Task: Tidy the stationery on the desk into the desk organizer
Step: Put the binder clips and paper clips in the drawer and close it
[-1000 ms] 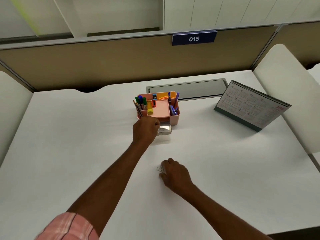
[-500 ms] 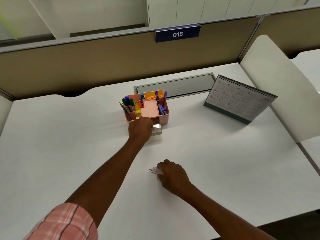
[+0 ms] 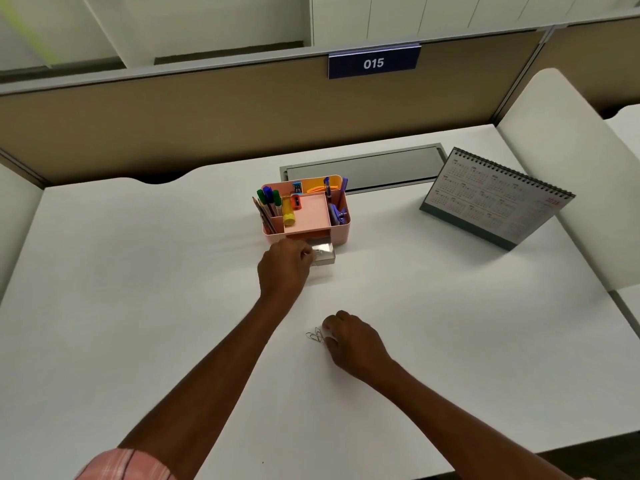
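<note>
The pink desk organizer (image 3: 341,233) stands mid-desk, holding pens, pencils, a yellow glue stick and a purple clip. Its small clear drawer (image 3: 327,256) is pulled out toward me. My left hand (image 3: 284,268) is at the drawer's left side, and its curled fingertips pinch what looks like a paper clip over the drawer. Nearer to me, a few silver paper clips (image 3: 314,336) lie in a small pile on the white desk (image 3: 138,306). My right hand (image 3: 353,341) rests just right of them, with its curled fingertips on the pile's edge.
A spiral desk calendar (image 3: 495,199) stands at the right. A grey cable hatch (image 3: 363,168) lies behind the organizer, with the tan partition beyond it. White side panels close off the desk on both sides.
My left hand has drawn back a little, so more of the drawer shows. My right hand stays at the paper clips. The view has shifted slightly.
</note>
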Motion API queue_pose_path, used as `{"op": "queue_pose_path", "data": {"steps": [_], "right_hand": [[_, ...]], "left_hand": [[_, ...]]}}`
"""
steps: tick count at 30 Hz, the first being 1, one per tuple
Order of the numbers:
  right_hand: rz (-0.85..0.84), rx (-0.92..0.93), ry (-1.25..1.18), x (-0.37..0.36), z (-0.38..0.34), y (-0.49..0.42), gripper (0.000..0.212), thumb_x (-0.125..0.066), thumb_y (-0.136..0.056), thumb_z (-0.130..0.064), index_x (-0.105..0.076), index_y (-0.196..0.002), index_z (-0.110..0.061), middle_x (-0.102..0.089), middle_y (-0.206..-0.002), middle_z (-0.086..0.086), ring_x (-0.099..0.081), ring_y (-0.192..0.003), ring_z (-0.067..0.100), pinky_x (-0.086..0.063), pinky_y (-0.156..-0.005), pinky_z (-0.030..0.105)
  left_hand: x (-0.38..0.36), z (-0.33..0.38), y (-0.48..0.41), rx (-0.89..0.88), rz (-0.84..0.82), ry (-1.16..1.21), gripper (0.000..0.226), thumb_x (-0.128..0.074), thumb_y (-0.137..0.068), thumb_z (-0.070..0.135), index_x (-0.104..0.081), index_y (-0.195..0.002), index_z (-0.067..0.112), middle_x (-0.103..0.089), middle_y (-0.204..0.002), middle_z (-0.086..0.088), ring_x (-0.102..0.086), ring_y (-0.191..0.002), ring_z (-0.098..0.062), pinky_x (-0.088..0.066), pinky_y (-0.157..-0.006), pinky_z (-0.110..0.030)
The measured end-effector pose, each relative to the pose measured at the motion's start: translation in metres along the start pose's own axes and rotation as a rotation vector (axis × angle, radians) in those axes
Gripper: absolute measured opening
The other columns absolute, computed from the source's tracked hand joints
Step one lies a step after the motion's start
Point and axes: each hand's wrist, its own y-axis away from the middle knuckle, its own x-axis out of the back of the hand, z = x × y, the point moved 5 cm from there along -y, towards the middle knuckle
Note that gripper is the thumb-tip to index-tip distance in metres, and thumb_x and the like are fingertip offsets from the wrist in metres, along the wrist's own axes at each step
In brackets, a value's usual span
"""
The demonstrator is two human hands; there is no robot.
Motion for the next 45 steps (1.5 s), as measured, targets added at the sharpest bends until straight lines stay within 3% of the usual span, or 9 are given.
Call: {"op": "queue_pose_path", "data": {"steps": [5,10,13,17,21,25,30,33,45], "right_hand": [[0.024,0.021,-0.026,0.0,-0.004,-0.003,0.016,-0.05,-0.095,-0.028,-0.057,-0.089,-0.015,-0.056,-0.09,0.001,-0.059,-0.083,0.024,-0.046,-0.058,0.034],[0.024,0.079,0.082,-0.006,-0.016,0.0,0.021,-0.054,-0.094,-0.032,-0.059,-0.105,-0.015,-0.058,-0.101,0.004,-0.057,-0.09,0.025,-0.048,-0.061,0.036],[0.014,0.092,0.189,-0.01,-0.022,0.0,0.017,-0.062,-0.091,-0.028,-0.06,-0.099,-0.013,-0.059,-0.097,0.006,-0.059,-0.086,0.027,-0.042,-0.055,0.035],[-0.031,0.066,0.233,-0.013,-0.025,0.002,0.009,-0.067,-0.085,-0.013,-0.059,-0.089,-0.013,-0.059,-0.087,0.006,-0.06,-0.076,0.026,-0.032,-0.049,0.032],[-0.027,0.07,0.31,-0.012,-0.028,0.005,0.03,-0.083,-0.06,-0.008,-0.057,-0.072,-0.017,-0.054,-0.068,0.0,-0.054,-0.054,0.018,-0.021,-0.041,0.027],[-0.045,0.089,0.356,-0.013,-0.029,0.009,0.034,-0.085,-0.054,-0.007,-0.055,-0.068,-0.018,-0.052,-0.065,-0.001,-0.051,-0.051,0.017,-0.019,-0.04,0.027],[-0.06,0.072,0.348,-0.013,-0.028,0.012,0.035,-0.084,-0.055,-0.008,-0.053,-0.066,-0.019,-0.051,-0.065,-0.001,-0.05,-0.051,0.017,-0.018,-0.041,0.027],[-0.085,0.081,0.371,-0.013,-0.029,0.012,0.035,-0.084,-0.053,-0.005,-0.055,-0.067,-0.017,-0.052,-0.066,0.0,-0.052,-0.053,0.018,-0.02,-0.04,0.027],[-0.152,0.205,0.596,-0.021,-0.036,0.01,0.033,-0.077,-0.044,0.0,-0.054,-0.063,-0.017,-0.049,-0.06,0.001,-0.047,-0.048,0.016,-0.017,-0.039,0.026]], "left_hand": [[-0.001,-0.021,0.055,0.046,-0.027,0.153,0.02,-0.081,-0.087,0.04,-0.081,-0.097,0.024,-0.078,-0.093,0.008,-0.069,-0.082,-0.01,-0.058,-0.071,-0.031],[-0.021,-0.054,0.095,0.112,-0.166,0.115,0.015,-0.077,-0.088,0.044,-0.08,-0.099,0.035,-0.075,-0.098,0.014,-0.069,-0.089,-0.007,-0.056,-0.077,-0.031],[-0.032,-0.065,0.115,0.123,-0.234,0.046,0.013,-0.074,-0.09,0.043,-0.08,-0.101,0.038,-0.072,-0.101,0.015,-0.067,-0.096,-0.007,-0.053,-0.077,-0.029],[-0.041,-0.067,0.131,0.04,-0.285,-0.037,0.014,-0.068,-0.095,0.042,-0.079,-0.1,0.036,-0.067,-0.092,0.009,-0.062,-0.095,-0.013,-0.053,-0.072,-0.035],[-0.044,-0.066,0.137,-0.032,-0.254,-0.089,0.015,-0.066,-0.096,0.043,-0.079,-0.102,0.037,-0.063,-0.089,0.009,-0.057,-0.094,-0.013,-0.053,-0.069,-0.037],[-0.047,-0.062,0.136,-0.138,-0.249,-0.141,0.021,-0.06,-0.099,0.041,-0.079,-0.099,0.033,-0.066,-0.09,0.009,-0.059,-0.095,-0.014,-0.052,-0.067,-0.034],[-0.052,-0.054,0.135,-0.305,-0.273,-0.359,0.019,-0.083,-0.074,0.03,-0.071,-0.06,0.023,-0.057,-0.062,0.007,-0.058,-0.072,-0.018,-0.034,-0.047,-0.03],[-0.051,-0.047,0.137,-0.391,-0.226,-0.369,0.028,-0.083,-0.063,0.015,-0.059,-0.05,0.019,-0.049,-0.056,0.003,-0.053,-0.067,-0.023,-0.024,-0.052,-0.032],[-0.065,-0.053,0.149,-0.535,-0.095,-0.464,0.031,-0.081,-0.063,0.001,-0.055,-0.057,0.018,-0.049,-0.058,0.0,-0.05,-0.062,-0.022,-0.03,-0.053,-0.034]]}}
